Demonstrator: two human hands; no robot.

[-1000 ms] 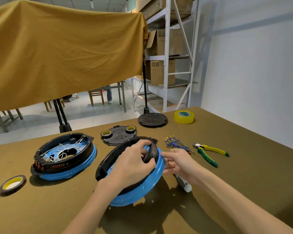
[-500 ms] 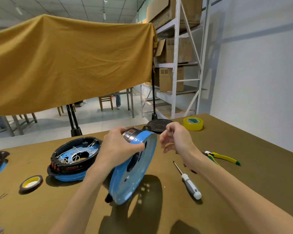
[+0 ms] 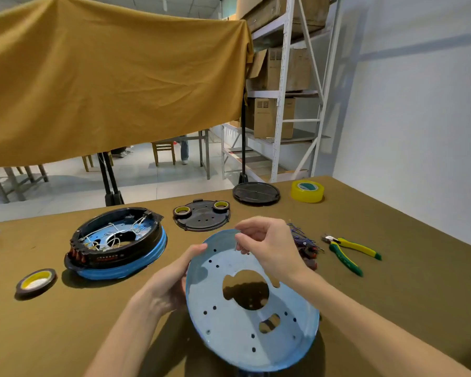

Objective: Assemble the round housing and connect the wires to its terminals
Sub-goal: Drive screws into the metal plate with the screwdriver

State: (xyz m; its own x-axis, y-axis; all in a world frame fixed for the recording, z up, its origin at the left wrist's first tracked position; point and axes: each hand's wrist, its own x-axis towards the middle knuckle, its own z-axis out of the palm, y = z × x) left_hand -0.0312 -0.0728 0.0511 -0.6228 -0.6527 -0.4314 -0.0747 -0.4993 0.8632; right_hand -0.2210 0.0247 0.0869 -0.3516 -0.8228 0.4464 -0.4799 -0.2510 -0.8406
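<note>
- Step, by my read: fastening the round housing (image 3: 245,303), a small screw or pin going into a hole near its upper rim.
- Housing held tilted above the tabletop (image 3: 392,289), blue underside facing the camera.
- Left hand (image 3: 172,281) grips its left rim.
- Right hand (image 3: 267,243) pinches a thin metal piece over the upper holes; too small to identify.
- Next: line the tip up with a hole, keep the housing steady.
- Wire bundle (image 3: 303,240) on the tabletop behind the right hand, not connected.

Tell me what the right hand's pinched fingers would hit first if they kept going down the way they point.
Most likely the blue plate held by the left hand: the right hand pinches something thin just above its upper part, near the small holes. Depth is hard to judge.
</note>
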